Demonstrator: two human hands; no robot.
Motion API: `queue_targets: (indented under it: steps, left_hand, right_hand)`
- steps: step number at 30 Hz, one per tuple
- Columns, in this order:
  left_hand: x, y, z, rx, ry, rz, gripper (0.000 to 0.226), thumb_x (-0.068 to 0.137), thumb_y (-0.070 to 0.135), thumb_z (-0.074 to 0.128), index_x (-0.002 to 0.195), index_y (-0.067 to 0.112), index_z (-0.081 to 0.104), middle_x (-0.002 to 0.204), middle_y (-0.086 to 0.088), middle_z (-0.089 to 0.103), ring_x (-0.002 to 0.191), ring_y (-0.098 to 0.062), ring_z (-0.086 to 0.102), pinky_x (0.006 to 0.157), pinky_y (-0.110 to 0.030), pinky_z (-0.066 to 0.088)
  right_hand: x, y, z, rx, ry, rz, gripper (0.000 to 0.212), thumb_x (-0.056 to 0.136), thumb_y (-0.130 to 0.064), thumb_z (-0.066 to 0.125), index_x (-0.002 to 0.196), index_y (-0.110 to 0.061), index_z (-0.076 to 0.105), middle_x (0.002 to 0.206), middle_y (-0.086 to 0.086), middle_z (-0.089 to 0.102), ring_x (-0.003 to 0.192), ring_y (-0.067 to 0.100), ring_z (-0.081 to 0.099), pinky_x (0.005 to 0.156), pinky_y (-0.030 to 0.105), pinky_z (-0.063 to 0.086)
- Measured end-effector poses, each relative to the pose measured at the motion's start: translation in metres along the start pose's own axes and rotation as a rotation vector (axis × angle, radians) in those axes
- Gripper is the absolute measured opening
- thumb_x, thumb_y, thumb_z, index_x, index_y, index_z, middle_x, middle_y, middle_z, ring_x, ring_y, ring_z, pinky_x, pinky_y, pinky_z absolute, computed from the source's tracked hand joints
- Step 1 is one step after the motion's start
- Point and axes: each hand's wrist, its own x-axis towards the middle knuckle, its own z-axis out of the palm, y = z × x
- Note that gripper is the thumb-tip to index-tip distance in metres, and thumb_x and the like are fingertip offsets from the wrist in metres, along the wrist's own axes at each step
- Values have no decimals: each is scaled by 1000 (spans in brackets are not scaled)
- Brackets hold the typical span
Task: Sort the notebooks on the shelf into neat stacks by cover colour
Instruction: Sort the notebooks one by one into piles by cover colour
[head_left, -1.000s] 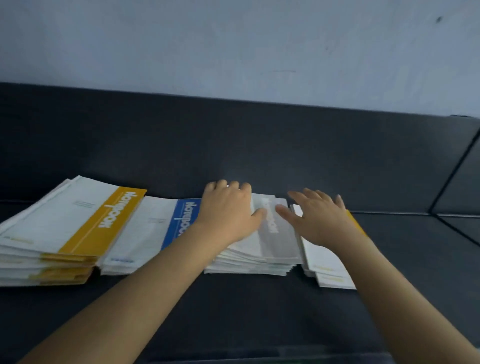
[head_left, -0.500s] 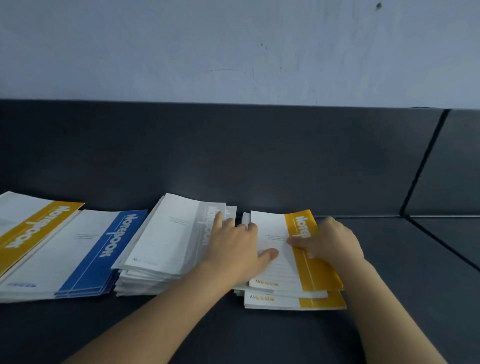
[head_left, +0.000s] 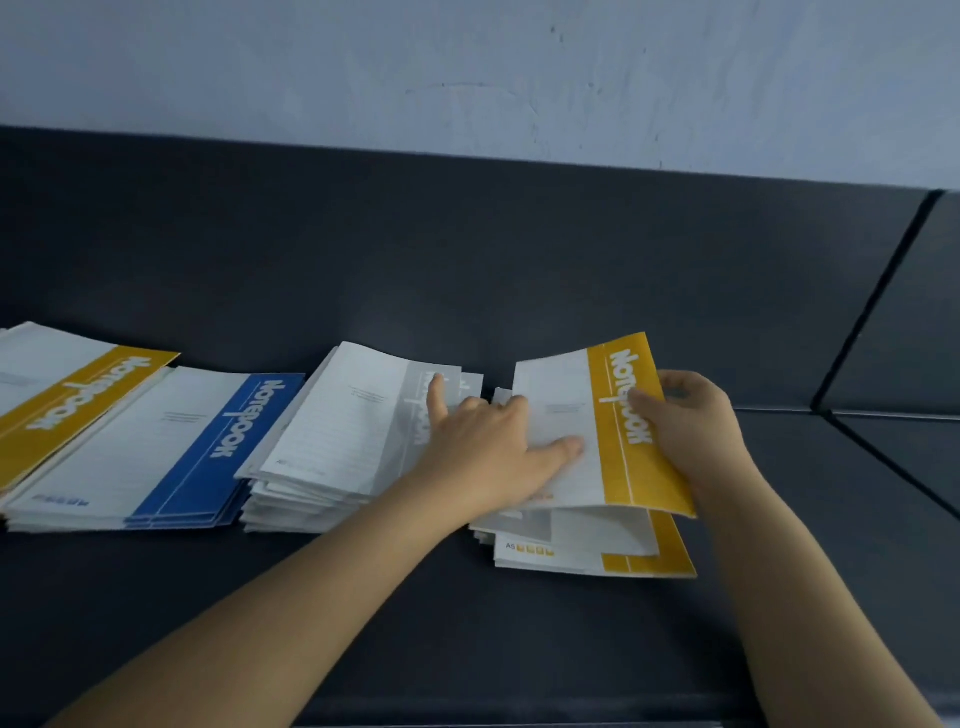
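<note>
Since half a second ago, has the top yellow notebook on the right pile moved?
Yes. The top yellow notebook has lifted off the pile beneath it, held by the right hand.

Your shelf (head_left: 467, 623) carried, left to right, a yellow-banded stack (head_left: 78, 405) overlapping a blue-banded stack (head_left: 171, 452), a ragged grey-banded stack (head_left: 337, 431), and a small pile (head_left: 571, 560) whose top yellow-banded notebook (head_left: 623, 441) was tilted up, gripped by your right hand (head_left: 685, 421).

Dark grey shelf (head_left: 467, 623) carried four notebook piles in a row near its back edge: yellow stack (head_left: 62, 410) leftmost, blue stack (head_left: 171, 467), grey stack (head_left: 332, 441), right-hand stack (head_left: 623, 564)
</note>
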Motion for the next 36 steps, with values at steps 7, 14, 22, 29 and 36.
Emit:
queue_targets:
  steps: [7,14,22,29,36]
  left_hand:
    - [-14,-40,-62,-206,176,-87,71,90,70,34,143,23,31,119,5,63,126,-18,46,117,-45,3]
    - [-61,-164,-120,-169,164,-306,82,82,79,39,141,23,36,138,-4,53,129,-29,44,109,-44,23]
    - [-107,-324,-148,-33,87,-402,69,87,64,52,140,22,38,136,-1,52,127,-28,45,105,-42,27]
    - [-107,-413,-122,133,1,-303,51,104,41,28,148,14,28,162,-7,11,146,-27,18,109,-44,32]
    - [-103,-419,-123,295,55,-287,38,105,28,27,140,14,33,158,-9,22,137,-28,32,97,-43,37]
  right_hand:
    - [-39,-60,32,194,-149,-61,13,99,-19,51,107,-23,61,86,-4,72,64,9,71,46,23,54]
    - [-95,-115,171,212,-351,-33,19,101,-13,43,94,-18,60,90,1,68,78,17,67,61,31,55]
    - [-147,-126,343,90,-572,62,48,79,-13,76,117,-8,49,110,7,64,91,22,65,73,37,56]
    - [-169,-108,419,-775,-471,-331,73,88,-64,44,141,-14,37,147,6,39,133,27,35,107,42,31]
    - [-175,-115,401,-861,-549,-394,99,68,-91,18,147,-31,30,158,0,22,145,25,17,116,51,8]
